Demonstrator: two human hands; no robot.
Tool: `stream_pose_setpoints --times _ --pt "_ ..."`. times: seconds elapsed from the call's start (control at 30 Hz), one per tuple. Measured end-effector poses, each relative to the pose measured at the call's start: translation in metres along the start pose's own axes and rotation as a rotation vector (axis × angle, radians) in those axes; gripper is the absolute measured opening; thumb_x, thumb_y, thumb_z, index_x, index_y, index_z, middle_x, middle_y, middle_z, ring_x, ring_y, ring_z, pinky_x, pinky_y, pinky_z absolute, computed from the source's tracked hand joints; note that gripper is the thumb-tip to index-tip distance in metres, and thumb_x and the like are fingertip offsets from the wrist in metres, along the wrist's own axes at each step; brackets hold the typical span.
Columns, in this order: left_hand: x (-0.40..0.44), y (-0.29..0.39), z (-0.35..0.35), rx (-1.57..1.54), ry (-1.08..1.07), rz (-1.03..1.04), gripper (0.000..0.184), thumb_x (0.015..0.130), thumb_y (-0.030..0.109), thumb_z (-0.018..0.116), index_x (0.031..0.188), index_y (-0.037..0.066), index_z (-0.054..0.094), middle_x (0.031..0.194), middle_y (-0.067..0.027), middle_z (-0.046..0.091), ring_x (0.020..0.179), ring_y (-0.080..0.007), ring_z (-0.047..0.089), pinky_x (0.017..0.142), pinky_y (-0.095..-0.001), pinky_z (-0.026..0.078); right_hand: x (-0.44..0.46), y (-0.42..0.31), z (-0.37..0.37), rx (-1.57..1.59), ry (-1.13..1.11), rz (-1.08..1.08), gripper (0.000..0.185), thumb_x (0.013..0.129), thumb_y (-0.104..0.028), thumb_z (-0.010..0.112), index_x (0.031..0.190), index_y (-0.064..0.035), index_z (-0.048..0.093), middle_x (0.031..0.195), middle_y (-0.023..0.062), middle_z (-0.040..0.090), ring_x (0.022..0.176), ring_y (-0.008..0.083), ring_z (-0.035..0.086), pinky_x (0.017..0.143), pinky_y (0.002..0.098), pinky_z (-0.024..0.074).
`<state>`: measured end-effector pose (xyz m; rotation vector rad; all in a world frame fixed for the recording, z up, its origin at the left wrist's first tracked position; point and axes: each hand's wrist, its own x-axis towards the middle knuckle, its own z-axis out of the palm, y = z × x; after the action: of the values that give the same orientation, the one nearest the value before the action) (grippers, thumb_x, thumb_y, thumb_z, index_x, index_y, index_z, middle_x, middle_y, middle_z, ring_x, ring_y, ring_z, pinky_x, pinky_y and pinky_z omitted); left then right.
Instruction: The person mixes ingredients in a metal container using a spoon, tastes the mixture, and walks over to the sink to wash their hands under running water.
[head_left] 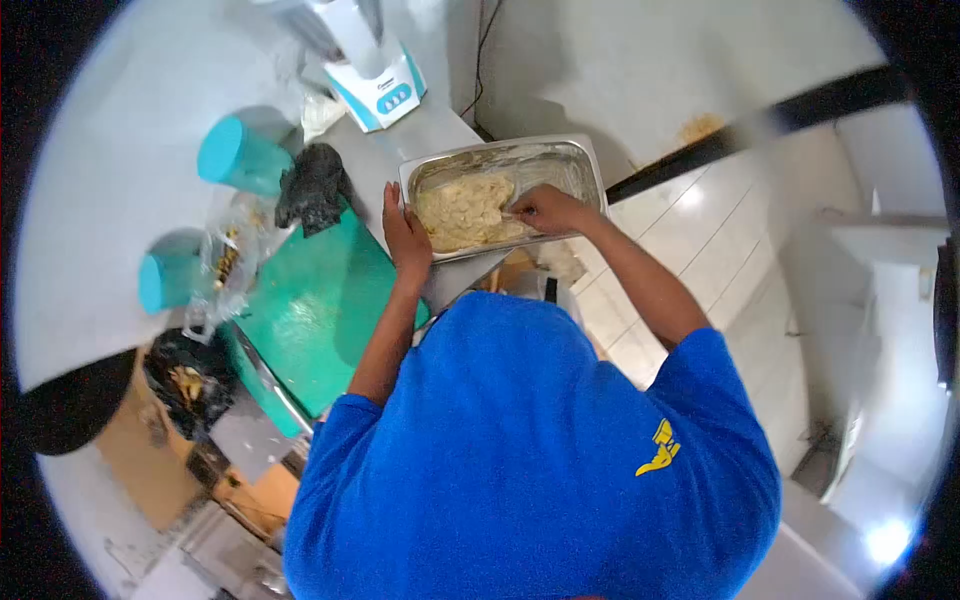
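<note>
A rectangular metal pan [590, 165] sits near the corner of the counter, with a pale, lumpy mixture [465, 208] spread over its left part. The fingers of my left hand [407, 237] are extended against the pan's left wall. Over the mixture's right edge, my right hand [550, 211] has its fingers closed in a pinch; what they hold is too small to make out. The right side of the pan's floor shows smeared metal.
A green cutting board [325, 305] with a knife [272, 380] along its edge lies left of me. Beyond are teal cups [240, 160], plastic bags [313, 188] and a white-and-teal blender [385, 92]. Tiled floor [690, 250] shows at the right.
</note>
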<state>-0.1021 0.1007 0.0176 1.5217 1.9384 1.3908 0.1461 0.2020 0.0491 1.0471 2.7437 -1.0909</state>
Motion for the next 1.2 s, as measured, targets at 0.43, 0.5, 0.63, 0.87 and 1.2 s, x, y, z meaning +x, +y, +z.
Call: stream_pose_setpoints --times 0.43,0.5,0.63,0.87,1.2 --pt "-0.024 0.024 -0.008 -0.07 0.273 -0.081 0.053 0.091 0.007 0.042 0.139 0.0 0.021 0.13 -0.0177 0.045 0.112 -0.0268 0.049 0.086 -0.0348 0.043 -0.002 -0.002 -0.017 0.222 0.302 -0.342 0.018 0.079 -0.016 0.059 0.091 -0.0046 0.067 0.082 0.0174 0.063 0.079 0.0341 0.061 0.072 0.04 0.0483" --pt "-0.038 0.038 -0.005 -0.111 0.345 -0.163 0.052 0.091 0.006 0.041 0.139 0.0 0.023 0.129 -0.0182 0.046 0.111 -0.0261 0.05 0.084 -0.0329 0.044 -0.001 -0.006 -0.034 0.137 0.26 -0.361 0.018 0.08 -0.016 0.059 0.092 -0.0047 0.067 0.084 0.0171 0.063 0.08 0.034 0.061 0.072 0.0399 0.048" --pt "-0.076 0.066 0.013 -0.15 0.458 -0.26 0.05 0.091 0.004 0.04 0.138 0.0 0.026 0.127 -0.0187 0.047 0.112 -0.0243 0.049 0.082 -0.0305 0.043 -0.012 -0.04 -0.079 0.122 0.395 -0.463 0.017 0.082 -0.015 0.058 0.094 -0.0055 0.066 0.086 0.0151 0.062 0.08 0.0333 0.06 0.072 0.041 0.0478" --pt "-0.151 0.071 0.04 0.086 0.554 -0.258 0.048 0.089 -0.001 0.042 0.136 -0.001 0.031 0.124 -0.0177 0.048 0.112 -0.0255 0.049 0.088 -0.033 0.042 -0.028 -0.073 -0.138 0.043 0.537 -0.609 0.021 0.081 -0.004 0.058 0.099 -0.0075 0.067 0.079 0.0057 0.058 0.066 0.0228 0.058 0.059 0.0325 0.0456" --pt "-0.255 0.057 0.068 0.195 0.717 -0.474 0.048 0.084 -0.007 0.045 0.131 0.0 0.039 0.116 -0.0152 0.054 0.106 -0.0245 0.052 0.08 -0.0298 0.046 -0.044 -0.102 -0.188 0.006 0.742 -0.767 0.015 0.078 -0.011 0.066 0.093 -0.011 0.068 0.079 0.0027 0.06 0.063 0.0162 0.059 0.055 0.0276 0.0475"
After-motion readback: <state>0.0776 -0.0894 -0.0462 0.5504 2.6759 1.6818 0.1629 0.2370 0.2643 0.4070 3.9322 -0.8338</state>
